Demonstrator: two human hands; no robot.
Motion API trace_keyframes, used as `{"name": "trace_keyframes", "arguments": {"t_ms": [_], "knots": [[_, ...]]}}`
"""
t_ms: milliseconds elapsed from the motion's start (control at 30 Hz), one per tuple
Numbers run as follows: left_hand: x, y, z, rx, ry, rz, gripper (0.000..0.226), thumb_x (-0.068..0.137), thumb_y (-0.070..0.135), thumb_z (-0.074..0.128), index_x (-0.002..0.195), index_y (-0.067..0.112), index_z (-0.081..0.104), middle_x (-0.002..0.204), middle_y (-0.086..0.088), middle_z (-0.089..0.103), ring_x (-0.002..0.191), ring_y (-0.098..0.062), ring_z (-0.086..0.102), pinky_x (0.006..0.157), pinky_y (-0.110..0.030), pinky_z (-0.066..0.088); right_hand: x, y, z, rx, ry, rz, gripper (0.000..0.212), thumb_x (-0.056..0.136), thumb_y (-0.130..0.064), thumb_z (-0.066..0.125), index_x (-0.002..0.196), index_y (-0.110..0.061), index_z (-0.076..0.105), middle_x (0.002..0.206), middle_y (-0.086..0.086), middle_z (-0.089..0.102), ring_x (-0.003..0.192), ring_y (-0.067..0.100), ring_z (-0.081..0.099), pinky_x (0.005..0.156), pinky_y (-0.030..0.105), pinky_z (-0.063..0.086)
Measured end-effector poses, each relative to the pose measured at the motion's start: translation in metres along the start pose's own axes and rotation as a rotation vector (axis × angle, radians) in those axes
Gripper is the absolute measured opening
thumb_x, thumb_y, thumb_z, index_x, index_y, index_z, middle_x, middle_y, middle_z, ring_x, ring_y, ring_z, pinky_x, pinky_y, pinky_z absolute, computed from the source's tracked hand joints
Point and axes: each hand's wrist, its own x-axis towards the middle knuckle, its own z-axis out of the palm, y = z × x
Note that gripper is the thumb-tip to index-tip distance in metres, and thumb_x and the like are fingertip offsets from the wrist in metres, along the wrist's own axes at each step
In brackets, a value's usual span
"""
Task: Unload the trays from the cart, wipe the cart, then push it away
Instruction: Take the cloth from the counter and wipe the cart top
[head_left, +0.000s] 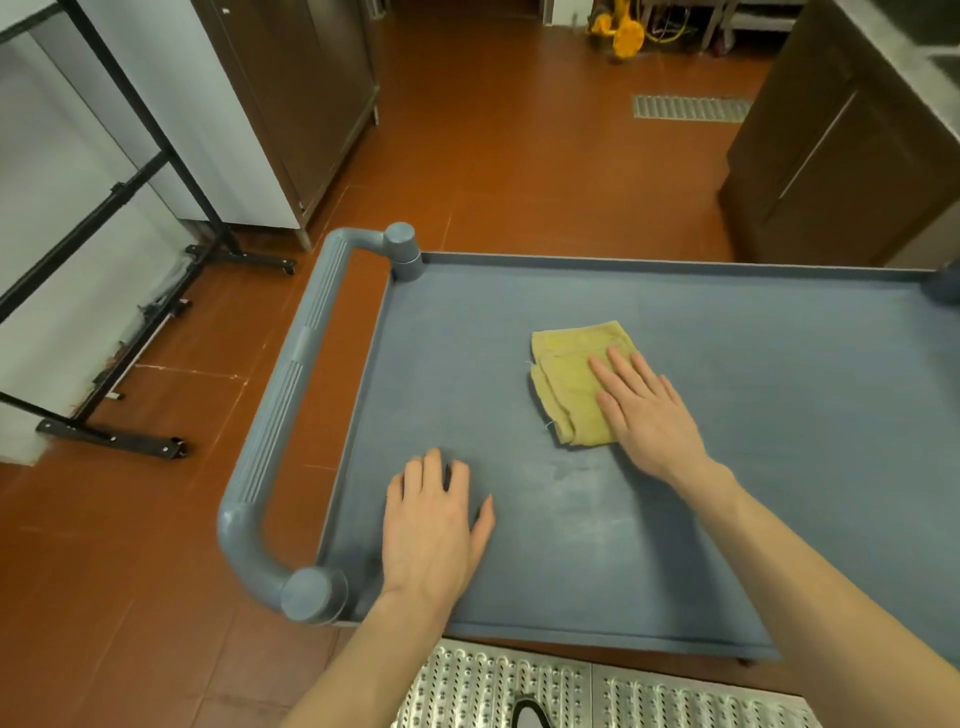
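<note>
Here the blue-grey cart (649, 519) fills the centre and right of the frame, its top shelf bare of trays. A folded yellow-tan cloth (571, 374) lies on the shelf slightly right of frame centre, well apart from the raised rim on every side. The right hand (644, 410) lies flat, palm down, on the cloth's right portion; fingers (613, 379) extended and slightly spread, pointing toward the upper left of the frame, not curled or pinching, so the cloth sits pressed under palm and fingers rather than gripped. The cloth's left half and lower left corner stick out uncovered beyond the fingertips. The left hand (431, 525) rests palm down on bare shelf at lower centre, fingers loosely together, thumb out to the right, holding nothing; it lies near the cart's lower left corner post and well apart from the cloth. The cart handle (280, 415) loops outward along the left end of the shelf, untouched by either hand. Faint pale streaks show on the shelf surface between the two hands. A perforated metal plate (498, 686) sits at the bottom edge of the frame, below the cart. Floor is red-brown tile (519, 156).
</note>
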Motion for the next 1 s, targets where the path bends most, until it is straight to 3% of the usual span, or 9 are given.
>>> {"name": "trace_keyframes", "arguments": {"t_ms": [100, 200, 267, 333, 467, 700, 867, 1000], "knots": [[0.02, 0.009, 0.002, -0.022, 0.054, 0.025, 0.047, 0.091, 0.047, 0.064, 0.116, 0.008, 0.064, 0.119, -0.016, 0.062, 0.112, -0.035, 0.059, 0.094, -0.048, 0.05, -0.011, 0.026, -0.011, -0.096, 0.016, 0.019, 0.051, 0.111, -0.046, 0.018, 0.162, -0.046, 0.014, 0.172, -0.015, 0.007, 0.16, 0.017, 0.003, 0.128, 0.043, 0.005], [0.039, 0.019, 0.009, -0.062, 0.08, 0.043, 0.055, 0.096, 0.046, 0.059, 0.139, 0.011, 0.058, 0.135, -0.018, 0.059, 0.124, -0.037, 0.057, 0.102, -0.05, 0.049, -0.004, 0.019, -0.019, -0.091, 0.136, -0.047, 0.052, 0.107, -0.044, 0.025, 0.152, -0.033, 0.047, 0.166, -0.005, 0.036, 0.158, 0.022, 0.02, 0.128, 0.047, 0.011], [0.053, 0.025, 0.014, -0.075, 0.077, 0.058, 0.057, 0.1, 0.048, 0.046, 0.145, 0.015, 0.055, 0.147, -0.018, 0.054, 0.135, -0.037, 0.052, 0.108, -0.053, 0.045, 0.012, 0.003, -0.021, -0.045, 0.191, -0.119, 0.053, 0.103, -0.049, 0.032, 0.147, -0.029, 0.055, 0.161, -0.002, 0.043, 0.155, 0.024, 0.028, 0.127, 0.047, 0.015], [0.066, 0.03, 0.018, -0.073, 0.043, 0.079, 0.063, 0.099, 0.053, 0.033, 0.15, 0.019, 0.05, 0.156, -0.015, 0.047, 0.145, -0.035, 0.044, 0.114, -0.055, 0.039, 0.025, -0.011, -0.017, -0.03, 0.133, -0.16, 0.061, 0.101, -0.061, 0.033, 0.154, -0.034, 0.045, 0.167, -0.005, 0.034, 0.157, 0.023, 0.022, 0.127, 0.048, 0.014], [0.079, 0.034, 0.024, -0.063, 0.018, 0.09, 0.066, 0.1, 0.056, 0.027, 0.155, 0.025, 0.043, 0.162, -0.011, 0.04, 0.151, -0.032, 0.036, 0.117, -0.056, 0.034, 0.031, -0.01, 0.0, -0.018, 0.045, -0.096, 0.069, 0.1, -0.07, 0.03, 0.161, -0.041, 0.024, 0.172, -0.011, 0.014, 0.16, 0.017, 0.008, 0.128, 0.046, 0.005], [0.082, 0.03, 0.022, -0.02, 0.017, 0.106, 0.065, 0.1, 0.059, 0.034, 0.155, 0.025, 0.044, 0.16, -0.01, 0.044, 0.148, -0.031, 0.04, 0.114, -0.053, 0.038, 0.042, 0.045, -0.014, -0.023, 0.108, 0.089, 0.075, 0.096, -0.066, 0.012, 0.163, -0.035, 0.024, 0.173, -0.004, 0.014, 0.16, 0.02, 0.008, 0.129, 0.042, 0.007], [0.081, 0.032, 0.023, -0.025, 0.016, 0.101, 0.064, 0.099, 0.057, 0.038, 0.154, 0.025, 0.046, 0.16, -0.01, 0.044, 0.148, -0.031, 0.04, 0.115, -0.053, 0.037, 0.054, 0.106, -0.032, -0.072, 0.218, 0.339, 0.071, 0.103, -0.057, 0.016, 0.164, -0.021, 0.021, 0.173, 0.004, 0.016, 0.16, 0.027, 0.01, 0.129, 0.046, 0.009], [0.08, 0.035, 0.023, -0.024, 0.017, 0.083, 0.063, 0.099, 0.056, 0.039, 0.153, 0.025, 0.046, 0.16, -0.01, 0.044, 0.149, -0.031, 0.039, 0.116, -0.053, 0.034, 0.061, 0.113, -0.042, 0.011, 0.28, 0.459, 0.077, 0.104, -0.062, 0.023, 0.164, -0.014, 0.02, 0.172, 0.007, 0.016, 0.16, 0.028, 0.009, 0.129, 0.047, 0.007]]}}
